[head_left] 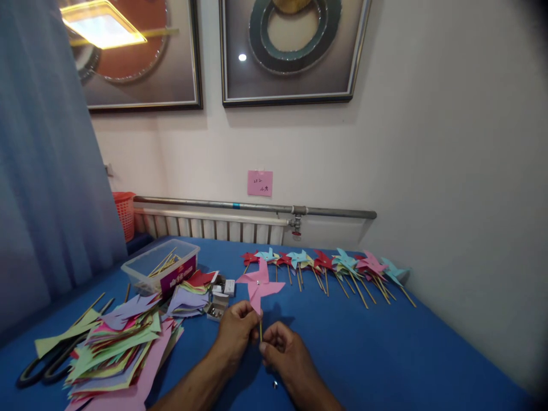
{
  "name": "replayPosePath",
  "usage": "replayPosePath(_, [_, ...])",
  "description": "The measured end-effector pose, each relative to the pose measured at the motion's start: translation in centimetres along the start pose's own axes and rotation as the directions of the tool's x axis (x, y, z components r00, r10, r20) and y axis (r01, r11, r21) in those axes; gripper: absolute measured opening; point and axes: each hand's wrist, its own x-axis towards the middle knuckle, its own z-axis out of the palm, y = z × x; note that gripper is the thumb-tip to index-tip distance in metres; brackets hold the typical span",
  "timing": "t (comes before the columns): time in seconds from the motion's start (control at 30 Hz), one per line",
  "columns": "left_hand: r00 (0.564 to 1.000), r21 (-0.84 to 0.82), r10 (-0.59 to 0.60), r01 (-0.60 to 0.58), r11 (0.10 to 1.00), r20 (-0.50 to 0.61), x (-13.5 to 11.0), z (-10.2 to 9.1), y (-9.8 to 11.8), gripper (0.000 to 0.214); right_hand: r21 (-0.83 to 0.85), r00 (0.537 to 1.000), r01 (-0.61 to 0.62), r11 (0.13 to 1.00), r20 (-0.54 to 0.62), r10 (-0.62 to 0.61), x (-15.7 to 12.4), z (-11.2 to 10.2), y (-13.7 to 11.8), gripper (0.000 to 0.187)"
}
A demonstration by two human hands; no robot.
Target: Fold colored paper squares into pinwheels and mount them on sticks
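Observation:
A pink paper pinwheel point(262, 283) stands upright on a thin wooden stick point(261, 331) in front of me, a small metal pin at its centre. My left hand point(238, 330) is closed at the lower edge of the pinwheel, fingers pinched by the paper and the top of the stick. Lower down, my right hand point(283, 349) pinches the stick between thumb and fingers. A small shiny metal piece point(275, 385) lies on the blue table below my right hand. Left of the pinwheel are small open boxes of metal pins point(217, 309).
Finished pinwheels point(325, 261) on sticks lie in a row at the back right. On the left are stacked coloured paper point(115, 351), black-handled scissors point(55, 359) and a clear plastic box point(158, 260) holding sticks. A red basket point(124, 214) stands behind, near a blue curtain point(47, 154).

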Motion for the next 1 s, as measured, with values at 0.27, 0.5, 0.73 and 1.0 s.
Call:
replayPosePath(0.27, [1.000, -0.044, -0.004, 0.003, 0.999, -0.017, 0.0, 0.0, -0.1, 0.030, -0.212, 0.996, 0.040, 0.977, -0.070, -0.056, -1.1, -0.3, -2.0, 0.010])
replayPosePath(0.5, [0.999, -0.091, -0.017, 0.014, 0.996, -0.035, -0.2, 0.1, 0.3, 0.033, -0.295, 0.995, 0.040, 0.955, -0.076, -0.065, -1.7, 0.1, -2.9, 0.010])
replayPosePath(0.73, [1.000, -0.126, -0.016, 0.014, 0.992, -0.014, -0.2, 0.1, 0.1, 0.033, -0.309, 0.990, 0.042, 0.950, -0.115, -0.081, -1.6, -0.1, -2.7, 0.011])
replayPosePath(1.0, [1.000, -0.132, -0.026, 0.028, 0.991, 0.017, -0.1, 0.0, -0.3, 0.044, -0.327, 0.985, 0.022, 0.945, -0.153, -0.076, -1.9, 0.0, -2.9, 0.012])
